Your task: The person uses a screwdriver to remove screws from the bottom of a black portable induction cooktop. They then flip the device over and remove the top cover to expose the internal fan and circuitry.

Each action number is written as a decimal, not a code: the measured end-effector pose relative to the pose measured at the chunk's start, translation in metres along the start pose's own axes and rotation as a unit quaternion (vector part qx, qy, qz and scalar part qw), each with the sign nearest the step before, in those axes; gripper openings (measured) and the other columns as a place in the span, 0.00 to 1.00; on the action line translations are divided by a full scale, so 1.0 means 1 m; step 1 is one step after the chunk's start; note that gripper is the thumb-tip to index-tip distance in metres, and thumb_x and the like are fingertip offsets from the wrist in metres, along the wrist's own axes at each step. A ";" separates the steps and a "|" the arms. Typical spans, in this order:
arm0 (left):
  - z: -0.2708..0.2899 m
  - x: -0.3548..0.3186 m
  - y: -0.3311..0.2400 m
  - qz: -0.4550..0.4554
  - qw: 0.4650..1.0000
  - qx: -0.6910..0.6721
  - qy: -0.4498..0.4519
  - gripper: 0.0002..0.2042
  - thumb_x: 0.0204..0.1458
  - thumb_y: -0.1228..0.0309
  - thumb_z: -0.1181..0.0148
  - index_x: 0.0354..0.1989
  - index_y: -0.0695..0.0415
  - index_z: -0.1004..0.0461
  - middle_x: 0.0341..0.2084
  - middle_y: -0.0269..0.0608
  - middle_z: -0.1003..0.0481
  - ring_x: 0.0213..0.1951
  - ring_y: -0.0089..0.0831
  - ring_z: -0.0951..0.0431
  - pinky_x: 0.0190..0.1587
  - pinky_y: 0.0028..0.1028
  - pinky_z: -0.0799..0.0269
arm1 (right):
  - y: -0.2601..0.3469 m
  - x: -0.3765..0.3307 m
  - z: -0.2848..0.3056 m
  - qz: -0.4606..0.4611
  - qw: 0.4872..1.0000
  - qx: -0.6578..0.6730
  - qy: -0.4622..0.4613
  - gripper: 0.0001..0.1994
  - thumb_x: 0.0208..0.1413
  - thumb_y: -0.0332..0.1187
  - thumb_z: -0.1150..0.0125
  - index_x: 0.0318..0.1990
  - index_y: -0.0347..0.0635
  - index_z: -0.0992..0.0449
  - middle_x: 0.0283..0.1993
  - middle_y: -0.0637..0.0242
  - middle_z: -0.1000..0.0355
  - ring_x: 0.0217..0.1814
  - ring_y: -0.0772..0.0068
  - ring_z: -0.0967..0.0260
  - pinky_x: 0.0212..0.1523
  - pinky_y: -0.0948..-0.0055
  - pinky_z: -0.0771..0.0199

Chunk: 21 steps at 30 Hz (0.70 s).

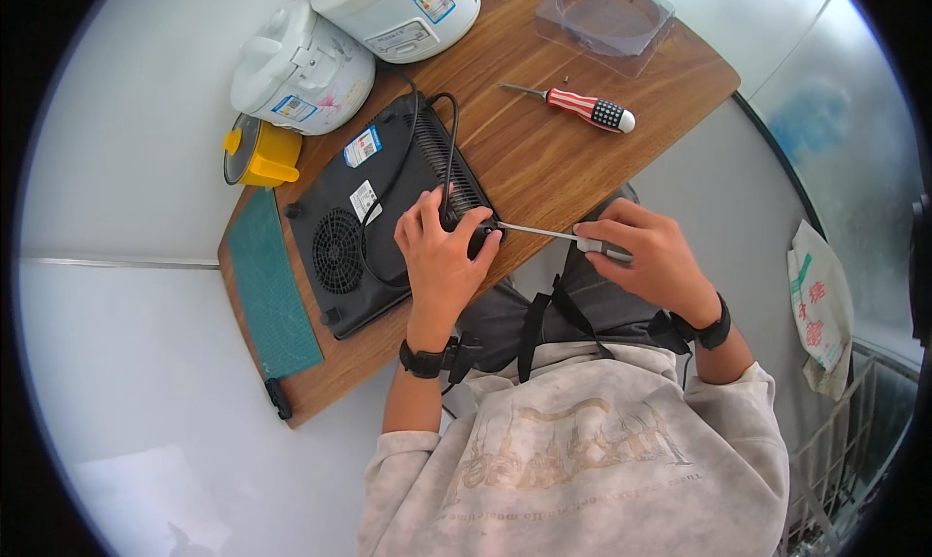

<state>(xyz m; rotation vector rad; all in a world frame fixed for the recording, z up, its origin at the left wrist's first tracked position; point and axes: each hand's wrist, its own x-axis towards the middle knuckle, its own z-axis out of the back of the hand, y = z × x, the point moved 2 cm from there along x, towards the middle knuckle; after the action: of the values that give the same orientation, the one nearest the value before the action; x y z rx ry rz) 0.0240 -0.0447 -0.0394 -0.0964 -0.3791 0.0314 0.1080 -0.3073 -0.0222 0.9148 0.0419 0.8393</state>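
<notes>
A black induction cooker (374, 217) lies upside down on the wooden table (544, 159), its fan grille and black power cord (451, 139) showing. My left hand (440, 251) presses on the cooker's near right corner. My right hand (649, 256) grips the handle of a screwdriver (544, 233) whose metal shaft reaches left to that corner, its tip beside my left fingers. A second screwdriver (582, 107) with a red and white striped handle lies farther back on the table, with a small screw near its tip.
Two white rice cookers (301, 69) (403, 8) stand at the back left, a yellow pot (260, 154) beside them. A green cutting mat (272, 285) lies at the left table edge. A clear plastic tray (607, 18) sits at the back. A cloth bag (820, 304) hangs at right.
</notes>
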 end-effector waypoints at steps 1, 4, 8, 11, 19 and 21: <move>-0.001 0.000 0.000 -0.003 1.000 0.000 -0.008 0.13 0.49 0.60 0.26 0.44 0.39 0.17 0.61 0.47 0.34 0.61 0.50 0.34 0.64 0.51 0.43 | 0.000 0.000 -0.002 -0.003 1.000 0.004 0.003 0.15 0.49 0.27 0.26 0.46 0.47 0.15 0.39 0.66 0.24 0.34 0.61 0.22 0.36 0.66 0.21; 0.001 0.001 -0.002 -0.005 1.000 -0.005 -0.008 0.13 0.49 0.60 0.26 0.44 0.39 0.17 0.60 0.47 0.34 0.61 0.50 0.34 0.64 0.51 0.43 | 0.000 -0.001 -0.007 -0.010 1.000 0.014 0.010 0.14 0.49 0.27 0.27 0.45 0.47 0.15 0.39 0.65 0.24 0.34 0.60 0.22 0.36 0.66 0.20; 0.000 0.001 -0.003 -0.002 1.000 0.000 -0.008 0.14 0.48 0.60 0.26 0.44 0.39 0.17 0.61 0.47 0.33 0.62 0.50 0.34 0.65 0.50 0.43 | -0.001 -0.002 -0.011 -0.020 0.999 0.025 0.019 0.13 0.50 0.26 0.28 0.45 0.45 0.16 0.40 0.64 0.24 0.35 0.57 0.22 0.37 0.65 0.20; -0.001 -0.001 -0.002 0.003 1.000 0.004 -0.003 0.15 0.48 0.60 0.26 0.45 0.38 0.17 0.62 0.46 0.33 0.63 0.49 0.35 0.66 0.48 0.43 | -0.001 0.000 -0.011 -0.029 0.997 0.060 0.028 0.13 0.50 0.25 0.29 0.45 0.42 0.16 0.41 0.62 0.23 0.38 0.55 0.21 0.40 0.64 0.20; -0.002 -0.002 0.000 -0.006 1.000 0.004 -0.007 0.14 0.49 0.60 0.26 0.45 0.37 0.17 0.62 0.46 0.33 0.63 0.49 0.35 0.65 0.49 0.42 | -0.025 -0.001 -0.021 -0.115 0.968 0.214 0.062 0.13 0.51 0.24 0.29 0.46 0.36 0.17 0.44 0.59 0.21 0.44 0.60 0.21 0.47 0.67 0.21; -0.004 -0.003 0.001 -0.008 1.000 0.007 -0.009 0.13 0.49 0.60 0.26 0.44 0.36 0.16 0.62 0.47 0.34 0.62 0.50 0.35 0.65 0.50 0.42 | -0.038 -0.002 -0.029 -0.152 0.951 0.259 0.075 0.14 0.51 0.24 0.29 0.46 0.36 0.17 0.43 0.61 0.21 0.44 0.62 0.22 0.47 0.69 0.21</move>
<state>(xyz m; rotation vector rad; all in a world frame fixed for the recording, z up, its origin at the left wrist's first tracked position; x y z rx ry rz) 0.0231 -0.0438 -0.0442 -0.0794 -0.3984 0.0184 0.1197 -0.3011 -0.0677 1.2930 0.5456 0.6127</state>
